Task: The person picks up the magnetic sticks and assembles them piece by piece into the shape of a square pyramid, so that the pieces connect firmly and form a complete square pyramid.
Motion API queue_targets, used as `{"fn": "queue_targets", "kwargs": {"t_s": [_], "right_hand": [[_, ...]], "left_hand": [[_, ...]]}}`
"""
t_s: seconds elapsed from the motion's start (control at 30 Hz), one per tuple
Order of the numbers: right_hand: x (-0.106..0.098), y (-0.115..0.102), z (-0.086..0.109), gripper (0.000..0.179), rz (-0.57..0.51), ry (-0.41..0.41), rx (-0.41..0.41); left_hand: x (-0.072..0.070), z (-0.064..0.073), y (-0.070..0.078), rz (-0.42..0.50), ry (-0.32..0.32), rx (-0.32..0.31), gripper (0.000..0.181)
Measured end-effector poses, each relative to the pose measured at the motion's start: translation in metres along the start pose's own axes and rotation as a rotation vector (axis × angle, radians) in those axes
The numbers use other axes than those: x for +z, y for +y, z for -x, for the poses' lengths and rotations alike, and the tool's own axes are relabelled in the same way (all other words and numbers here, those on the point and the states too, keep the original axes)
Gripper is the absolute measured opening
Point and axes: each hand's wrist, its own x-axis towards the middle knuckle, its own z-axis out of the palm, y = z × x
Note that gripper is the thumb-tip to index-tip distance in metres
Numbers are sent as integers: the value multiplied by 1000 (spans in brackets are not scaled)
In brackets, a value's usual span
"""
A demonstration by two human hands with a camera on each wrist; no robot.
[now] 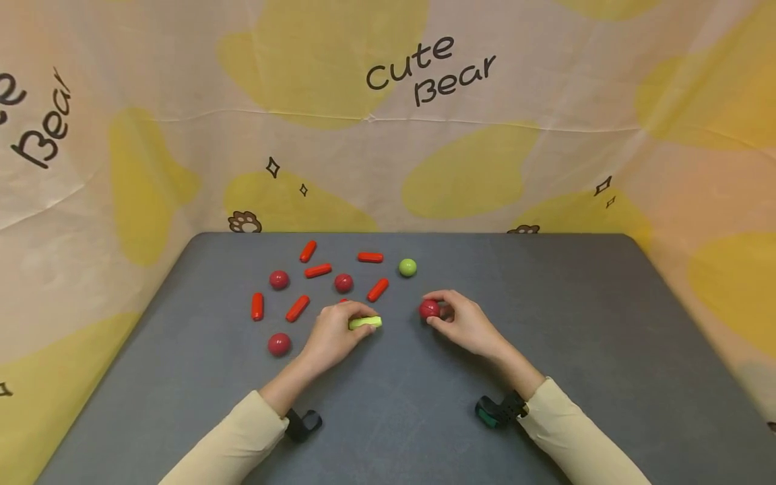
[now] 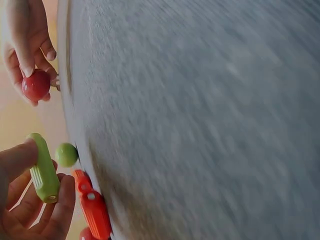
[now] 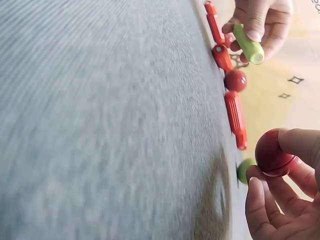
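Observation:
Between thumb and fingers, my left hand [image 1: 332, 333] pinches a light green ribbed toy rod [image 1: 366, 322]. A small pale metallic tip shows on the end of the rod [image 3: 248, 45] in the right wrist view. My right hand [image 1: 473, 330] holds a glossy red ball [image 1: 429, 308] by thumb and fingertips. Rod and ball are apart, facing each other across a short gap, and both look raised off the table in the wrist views. A green ball [image 1: 407, 267] lies just beyond the hands. Partly hidden behind my left hand is one red rod [image 1: 343, 300].
Several red rods, such as one red rod [image 1: 378, 289], lie scattered on the dark grey table [image 1: 582, 303], left of centre. Among them sit three more red balls, one red ball [image 1: 279, 344] nearest my left forearm. A printed cloth [image 1: 461, 162] surrounds the table's back and sides.

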Motion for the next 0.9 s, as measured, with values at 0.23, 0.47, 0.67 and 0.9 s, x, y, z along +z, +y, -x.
{"fn": "queue_targets", "kwargs": {"t_s": [0.23,0.47,0.67,0.9], "right_hand": [[-9,7,7,38,-23,9,53],[-12,15,13,39,-35,-6,87],[-13,16,17,41,-26,-3,60],[-12,16,17,38,-53,-16,62]], "left_hand": [[12,-6,7,11,-14,27,20],[24,-14,15,40,-39,59,21],[38,-22,22,59,-79,61,19],[51,-30,29,79,-138,73,18]]}}
